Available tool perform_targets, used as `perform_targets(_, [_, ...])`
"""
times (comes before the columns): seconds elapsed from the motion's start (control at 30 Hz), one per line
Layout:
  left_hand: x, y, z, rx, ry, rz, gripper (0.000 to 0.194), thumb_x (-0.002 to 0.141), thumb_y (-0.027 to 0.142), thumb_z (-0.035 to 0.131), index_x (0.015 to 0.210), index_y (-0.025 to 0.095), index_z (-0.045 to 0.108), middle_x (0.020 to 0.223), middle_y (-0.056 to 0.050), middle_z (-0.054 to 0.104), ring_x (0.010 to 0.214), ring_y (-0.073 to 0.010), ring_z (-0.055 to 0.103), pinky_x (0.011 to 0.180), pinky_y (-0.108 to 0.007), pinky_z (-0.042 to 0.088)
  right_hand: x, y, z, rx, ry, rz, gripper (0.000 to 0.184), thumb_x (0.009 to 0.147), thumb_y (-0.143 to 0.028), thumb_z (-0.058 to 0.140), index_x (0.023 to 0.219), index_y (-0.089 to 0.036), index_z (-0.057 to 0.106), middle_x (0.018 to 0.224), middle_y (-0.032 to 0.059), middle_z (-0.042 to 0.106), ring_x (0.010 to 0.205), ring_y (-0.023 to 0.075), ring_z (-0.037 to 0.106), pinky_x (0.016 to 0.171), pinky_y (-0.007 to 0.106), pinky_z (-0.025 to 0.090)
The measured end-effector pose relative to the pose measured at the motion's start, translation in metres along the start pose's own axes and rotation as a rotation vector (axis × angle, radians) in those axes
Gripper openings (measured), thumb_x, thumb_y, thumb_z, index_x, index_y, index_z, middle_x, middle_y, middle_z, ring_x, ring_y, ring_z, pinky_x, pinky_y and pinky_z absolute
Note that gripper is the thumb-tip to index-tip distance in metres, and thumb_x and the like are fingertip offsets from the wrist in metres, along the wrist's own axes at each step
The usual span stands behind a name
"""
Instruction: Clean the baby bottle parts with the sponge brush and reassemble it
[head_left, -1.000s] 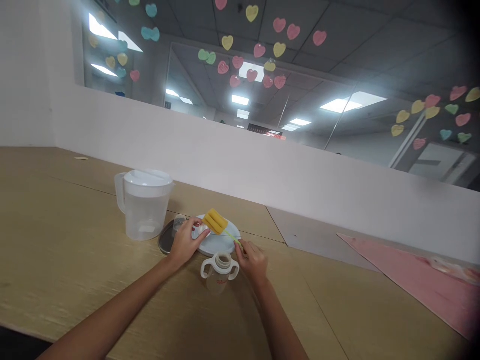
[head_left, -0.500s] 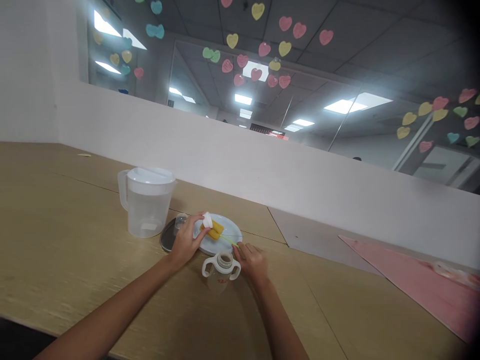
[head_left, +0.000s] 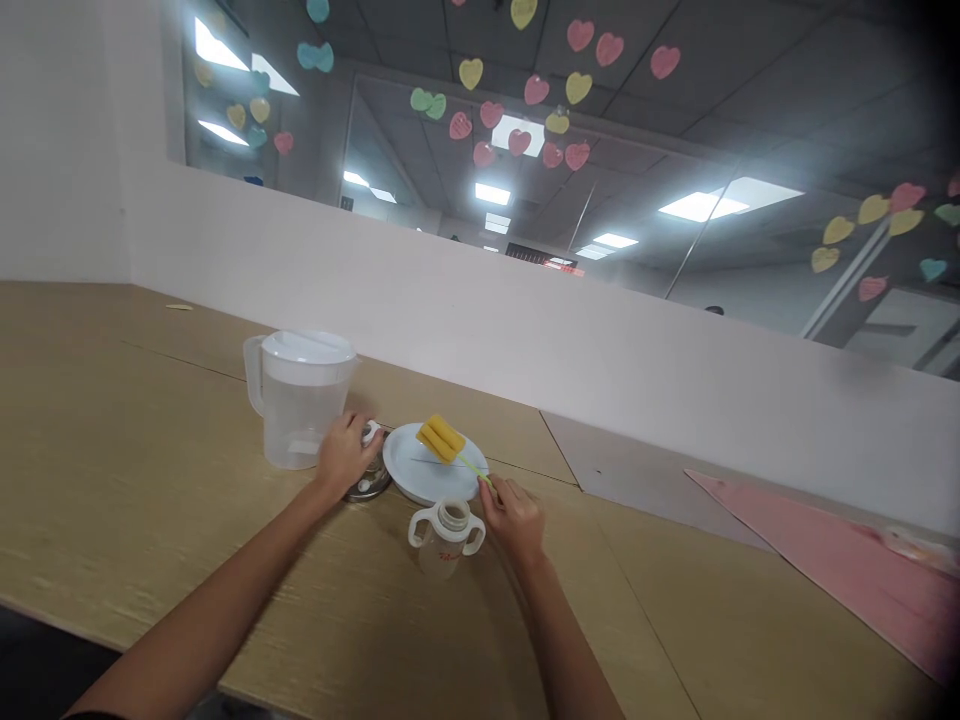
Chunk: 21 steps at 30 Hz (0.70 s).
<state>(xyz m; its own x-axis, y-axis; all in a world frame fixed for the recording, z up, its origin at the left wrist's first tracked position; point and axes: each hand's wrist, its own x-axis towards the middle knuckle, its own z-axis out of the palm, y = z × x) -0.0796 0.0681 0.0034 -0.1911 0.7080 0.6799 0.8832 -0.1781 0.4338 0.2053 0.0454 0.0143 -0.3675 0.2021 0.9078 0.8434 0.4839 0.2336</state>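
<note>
My right hand (head_left: pixel 514 515) grips the thin green handle of a bottle brush with a yellow sponge head (head_left: pixel 441 440). The sponge is over the pale blue plate (head_left: pixel 409 480); whether it touches the plate I cannot tell. My left hand (head_left: pixel 346 455) holds a small white bottle cap (head_left: pixel 370 432) between thumb and fingers. Below that cap is a round metal tray (head_left: pixel 381 488) with small parts on it, partly hidden by the hand. An uncapped baby bottle (head_left: pixel 442 550) with two white handles stands upright in front of the plate, near my right hand.
A lidded clear plastic pitcher (head_left: pixel 289 425) of water stands just left of my left hand. To the far right lies a pink mat (head_left: pixel 817 550) with a plastic-wrapped item. A white wall (head_left: pixel 450 320) borders the table's back, with a window above.
My left hand has carried the white cap left, away from the sponge to the metal tray. The sponge head now shows fully, slightly higher over the plate.
</note>
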Motion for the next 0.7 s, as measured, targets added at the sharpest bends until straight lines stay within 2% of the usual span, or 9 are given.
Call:
perform_targets(0.1, [-0.001,-0.003,0.004,0.117,-0.096,-0.015,0.031,0.086,0.033,0.046,0.106,0.014,0.058,0.100,-0.013,0.061,0.098,-0.0278,0.056,0.085,-0.037,0.044,0.000,0.000,0.000,-0.009,0.005,0.000,0.025,0.090,-0.029,0.051,0.072,-0.017,0.065,0.053,-0.0006,0.060,0.046,0.0069,0.051,0.050,0.021,0.033])
perform_targets(0.27, [-0.004,-0.004,0.011,0.052,-0.263,-0.045,0.030,0.086,0.027,0.047,0.112,0.014,0.054,0.104,-0.013,0.064,0.100,-0.0255,0.058,0.084,-0.034,0.044,0.001,-0.001,0.000,-0.023,0.007,-0.021,0.027,0.090,-0.030,0.051,0.070,-0.018,0.064,0.052,-0.0007,0.058,0.046,0.0077,0.051,0.050,0.022,0.032])
perform_targets(0.47, [-0.008,-0.005,0.018,0.005,-0.312,-0.041,0.032,0.081,0.026,0.054,0.112,0.019,0.054,0.101,-0.009,0.067,0.097,-0.0233,0.062,0.082,-0.031,0.046,0.000,0.000,0.001,-0.026,-0.005,-0.023,0.027,0.090,-0.031,0.050,0.071,-0.017,0.065,0.052,-0.0006,0.058,0.046,0.0075,0.051,0.051,0.022,0.032])
perform_targets(0.7, [-0.005,-0.007,0.020,-0.045,-0.319,-0.014,0.029,0.081,0.025,0.052,0.108,0.019,0.059,0.108,-0.009,0.065,0.108,-0.0230,0.057,0.091,-0.033,0.044,-0.001,0.001,0.002,-0.035,-0.018,-0.035,0.027,0.090,-0.031,0.051,0.070,-0.018,0.063,0.052,-0.0009,0.058,0.047,0.0083,0.051,0.051,0.023,0.032])
